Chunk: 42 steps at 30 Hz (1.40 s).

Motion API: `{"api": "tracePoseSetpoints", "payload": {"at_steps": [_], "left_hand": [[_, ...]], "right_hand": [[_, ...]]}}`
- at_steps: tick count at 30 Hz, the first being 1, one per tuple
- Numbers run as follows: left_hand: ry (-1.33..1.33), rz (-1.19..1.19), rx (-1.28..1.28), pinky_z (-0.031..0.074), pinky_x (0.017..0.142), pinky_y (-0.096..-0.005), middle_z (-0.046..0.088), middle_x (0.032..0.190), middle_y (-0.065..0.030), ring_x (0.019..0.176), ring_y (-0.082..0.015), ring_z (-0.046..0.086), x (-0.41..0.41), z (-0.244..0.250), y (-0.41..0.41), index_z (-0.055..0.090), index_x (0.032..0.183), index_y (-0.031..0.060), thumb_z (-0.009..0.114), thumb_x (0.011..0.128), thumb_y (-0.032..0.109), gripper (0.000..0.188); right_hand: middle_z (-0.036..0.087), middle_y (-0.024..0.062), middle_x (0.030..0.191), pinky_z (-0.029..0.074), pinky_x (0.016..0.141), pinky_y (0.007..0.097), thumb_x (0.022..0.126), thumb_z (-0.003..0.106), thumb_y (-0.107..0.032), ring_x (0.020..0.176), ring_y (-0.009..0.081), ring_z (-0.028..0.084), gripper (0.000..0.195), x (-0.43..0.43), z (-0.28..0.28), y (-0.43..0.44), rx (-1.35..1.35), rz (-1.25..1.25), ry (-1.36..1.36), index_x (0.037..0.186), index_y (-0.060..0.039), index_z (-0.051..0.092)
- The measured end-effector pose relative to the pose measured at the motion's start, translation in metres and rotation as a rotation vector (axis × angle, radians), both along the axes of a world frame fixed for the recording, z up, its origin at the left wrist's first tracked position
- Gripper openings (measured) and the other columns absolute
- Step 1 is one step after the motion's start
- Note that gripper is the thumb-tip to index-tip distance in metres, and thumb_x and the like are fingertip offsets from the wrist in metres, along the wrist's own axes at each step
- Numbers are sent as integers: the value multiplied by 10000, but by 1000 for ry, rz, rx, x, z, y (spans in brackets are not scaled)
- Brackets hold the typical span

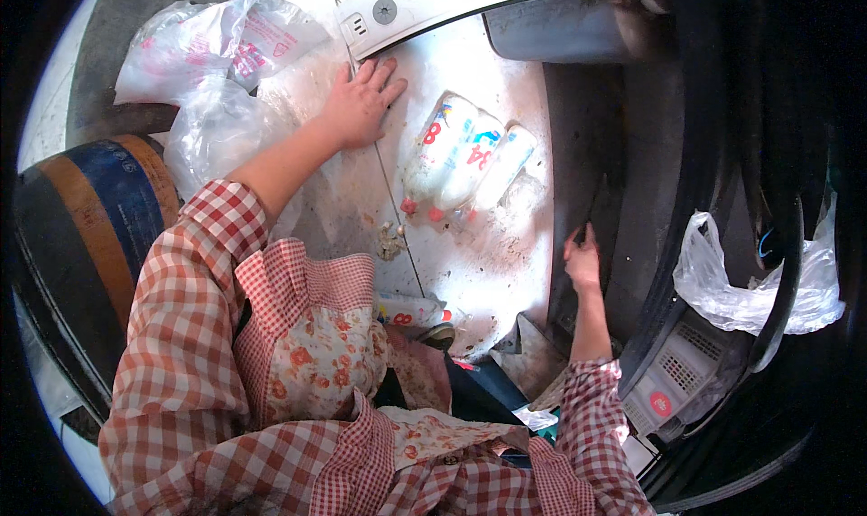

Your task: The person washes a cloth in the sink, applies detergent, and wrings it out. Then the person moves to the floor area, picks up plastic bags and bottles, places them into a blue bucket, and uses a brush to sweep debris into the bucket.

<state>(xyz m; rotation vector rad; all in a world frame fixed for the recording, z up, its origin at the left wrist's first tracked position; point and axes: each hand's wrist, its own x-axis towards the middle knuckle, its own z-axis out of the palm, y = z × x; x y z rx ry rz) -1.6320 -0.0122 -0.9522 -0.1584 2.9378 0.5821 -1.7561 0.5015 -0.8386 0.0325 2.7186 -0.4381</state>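
Observation:
My left hand (pixel 362 106) lies palm down with fingers spread on the dirty white floor (pixel 339 198), its fingertips close to the edge of a white panel (pixel 420 15). Lower on the right, my right hand (pixel 582 259) reaches over a dark strip of floor (pixel 582 143). A thin dark line runs up from its fingertips; whether the fingers grip something is too dim to tell. Between the hands, three white plastic bottles (pixel 467 154) with red caps lie side by side, bearing printed labels. A similar bottle (pixel 410 311) lies near my feet.
Crumpled clear plastic bags (pixel 223 49) sit at the upper left, above a dark drum (pixel 88 225) with orange and blue bands. A plastic bag (pixel 752 292) hangs at the right, over a pale perforated basket (pixel 677 374). Small debris (pixel 391 240) lies on the floor.

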Motion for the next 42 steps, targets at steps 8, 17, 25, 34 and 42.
{"api": "tracePoseSetpoints", "payload": {"at_steps": [8, 17, 25, 34, 42], "left_hand": [[-22, 31, -7, 281, 1074, -574, 293, 1531, -115, 1378, -330, 314, 13, 3, -10, 411, 1415, 205, 791, 638, 265, 867], [9, -6, -21, 296, 1053, -559, 311, 1518, -125, 1357, -318, 339, 9, 0, -7, 410, 1420, 213, 804, 624, 278, 890], [-34, -53, -55, 286, 1061, -564, 287, 1540, -113, 1367, -323, 339, 0, 7, -8, 399, 1431, 229, 822, 615, 303, 923], [-57, -70, -55, 291, 1059, -589, 252, 1556, -95, 1399, -337, 300, -6, 11, -7, 387, 1437, 253, 843, 611, 292, 945], [-101, -62, -80, 305, 1049, -589, 267, 1547, -95, 1397, -346, 302, 0, 8, -4, 377, 1444, 252, 842, 610, 310, 957]], "right_hand": [[656, 206, 725, 524, 581, 402, 932, 549, -139, 619, 278, 672, 576, 156, 86, -58, 257, 101, -153, 1464, -80, 335], [479, -35, 667, 248, 328, 229, 988, 401, -243, 453, 62, 388, 350, 23, 3, 31, -290, -621, -122, 1324, -243, 497], [474, -41, 612, 265, 326, 245, 968, 426, -157, 403, 76, 384, 216, -78, -20, 57, -157, -403, -37, 1125, -209, 564], [414, -31, 594, 273, 364, 265, 892, 511, -44, 411, 107, 362, 228, -61, -85, 21, -489, -457, 237, 1095, -123, 577], [387, -37, 545, 240, 357, 268, 880, 496, -83, 398, 103, 333, 139, -118, -83, -117, -519, -702, -94, 754, -140, 477]]}}
